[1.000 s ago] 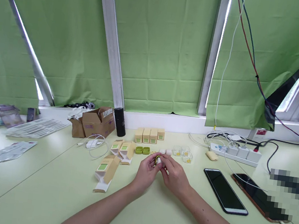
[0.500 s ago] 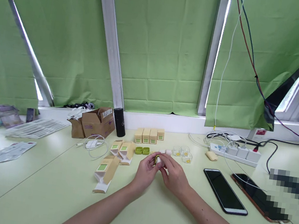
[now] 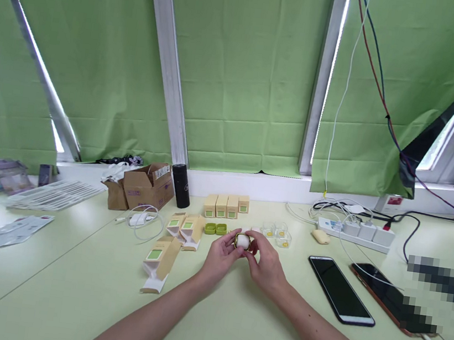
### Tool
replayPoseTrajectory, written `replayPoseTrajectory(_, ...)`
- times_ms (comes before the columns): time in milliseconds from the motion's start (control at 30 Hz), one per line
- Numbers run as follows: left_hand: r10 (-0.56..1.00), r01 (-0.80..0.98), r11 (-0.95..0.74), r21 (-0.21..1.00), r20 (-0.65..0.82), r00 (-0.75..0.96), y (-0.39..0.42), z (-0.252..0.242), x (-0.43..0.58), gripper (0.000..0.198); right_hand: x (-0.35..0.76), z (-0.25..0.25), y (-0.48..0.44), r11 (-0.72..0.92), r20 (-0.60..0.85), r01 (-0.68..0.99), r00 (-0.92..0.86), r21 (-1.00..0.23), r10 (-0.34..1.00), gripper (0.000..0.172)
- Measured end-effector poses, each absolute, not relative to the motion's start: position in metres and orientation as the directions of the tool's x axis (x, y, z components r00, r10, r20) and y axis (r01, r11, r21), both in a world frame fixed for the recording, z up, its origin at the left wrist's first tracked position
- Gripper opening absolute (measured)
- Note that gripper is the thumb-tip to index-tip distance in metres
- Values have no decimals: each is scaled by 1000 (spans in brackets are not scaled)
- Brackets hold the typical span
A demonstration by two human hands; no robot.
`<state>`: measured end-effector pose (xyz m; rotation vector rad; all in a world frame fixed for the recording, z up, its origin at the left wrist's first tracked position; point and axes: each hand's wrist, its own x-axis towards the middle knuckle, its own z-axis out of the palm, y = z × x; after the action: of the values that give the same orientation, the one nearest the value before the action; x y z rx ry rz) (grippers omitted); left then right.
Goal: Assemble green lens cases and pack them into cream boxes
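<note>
Both of my hands meet over the middle of the pale green table (image 3: 231,327). My left hand (image 3: 220,258) and my right hand (image 3: 267,263) pinch one small white rounded piece with a yellow-green rim (image 3: 242,241) between their fingertips, just above the table. Right behind it lie two green cases (image 3: 216,228) and small clear boxes (image 3: 278,233). A row of small beige boxes (image 3: 226,205) stands farther back. Opened beige cartons (image 3: 176,236) lie to the left of my left hand.
Two phones (image 3: 340,290) (image 3: 390,297) lie at the right, one on a cable. A white power strip (image 3: 355,230) with cables sits behind them. A black cylinder (image 3: 180,185), a brown cardboard box (image 3: 145,184) and a white charger (image 3: 143,218) stand at the back left. Papers (image 3: 5,233) lie far left.
The small piece has turned in my fingers, so its white rounded face now points toward me. My hands have stayed in about the same place.
</note>
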<state>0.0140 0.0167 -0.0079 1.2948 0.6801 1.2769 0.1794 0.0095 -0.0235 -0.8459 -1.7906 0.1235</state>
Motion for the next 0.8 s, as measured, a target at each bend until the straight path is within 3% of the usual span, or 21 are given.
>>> replayPoseTrajectory(133,919,-241,-217,946,282,276,15,-3,8,79,180,-22,10,705,755,446,-90,-552,649,33)
replayPoseTrajectory(267,934,-118,-284,951,303,190,18,-2,2,64,181,-20,11,665,706,360,-22,-655,708,30)
replayPoseTrajectory(433,907,86,-418,904,410,97,28,-9,-7,42,181,-18,14,564,570,112,32,-818,821,34)
replayPoseTrajectory(600,807,340,-581,739,576,130,30,-11,-12,36,180,-14,19,409,408,-186,45,-893,912,48)
replayPoseTrajectory(800,682,497,-697,517,692,237,23,-7,-10,45,180,-12,22,204,221,-374,-2,-905,975,57)
